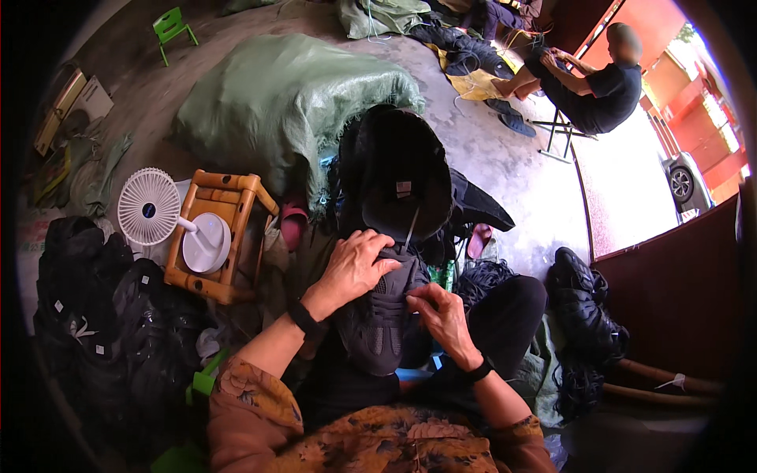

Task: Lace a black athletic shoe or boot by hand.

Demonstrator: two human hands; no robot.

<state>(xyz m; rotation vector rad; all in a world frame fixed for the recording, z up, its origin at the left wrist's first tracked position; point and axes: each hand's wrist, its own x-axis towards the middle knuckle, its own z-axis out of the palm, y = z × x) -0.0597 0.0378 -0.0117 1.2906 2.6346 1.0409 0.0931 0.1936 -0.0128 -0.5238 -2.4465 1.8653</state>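
A dark grey-black lace-up shoe (pixel 380 335) rests over my lap, its rounded toe toward me. My left hand (pixel 352 266) curves over the shoe's upper end, gripping it with thumb and fingers. At the right edge of the lacing, my right hand (pixel 443 317) has thumb and forefinger pinched together; what lies between them is too small to make out. A thin pale strip (pixel 412 227) stands just beyond my left fingertips. Behind it is a large black hollow form (pixel 386 158) with a small white label inside; I cannot tell its kind.
A big green woven sack (pixel 276 102) stands ahead. To the left are a white fan (pixel 206 243) on a bamboo stool (pixel 225 293) and a heap of black shoes (pixel 118 307). More black shoes (pixel 583 307) lie right. A person (pixel 603 91) sits at far right.
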